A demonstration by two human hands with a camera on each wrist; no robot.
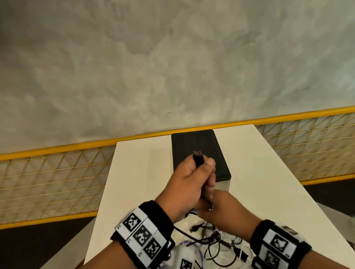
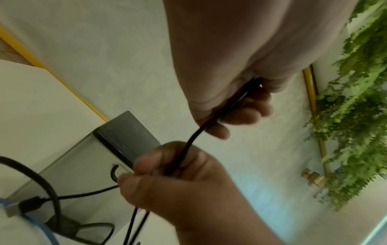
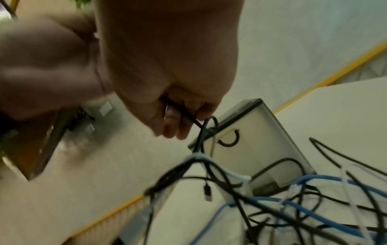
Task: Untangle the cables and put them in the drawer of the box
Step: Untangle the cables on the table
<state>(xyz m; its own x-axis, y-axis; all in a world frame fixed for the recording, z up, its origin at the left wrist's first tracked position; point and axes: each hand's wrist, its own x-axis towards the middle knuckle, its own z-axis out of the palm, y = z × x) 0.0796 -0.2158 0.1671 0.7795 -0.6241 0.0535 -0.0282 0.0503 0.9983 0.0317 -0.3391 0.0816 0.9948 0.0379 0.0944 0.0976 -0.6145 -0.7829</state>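
- Head view: the left hand [image 1: 190, 186] clenches a black cable [image 1: 199, 161] just in front of the drawer box [image 1: 196, 140], plug end up, likely to keep it clear of the tangle [image 1: 211, 244] on the counter [image 1: 143, 174].
- Left wrist view: the right hand [image 2: 178, 179] grasps the same cable lower down, probably drawing it free.
- Right wrist view: blue cable [image 3: 314, 213] and black leads lie knotted before the box; its drawer looks closed.

Head view looks down from above; both close wrist views look upward, sharing the box [image 1: 198, 154].
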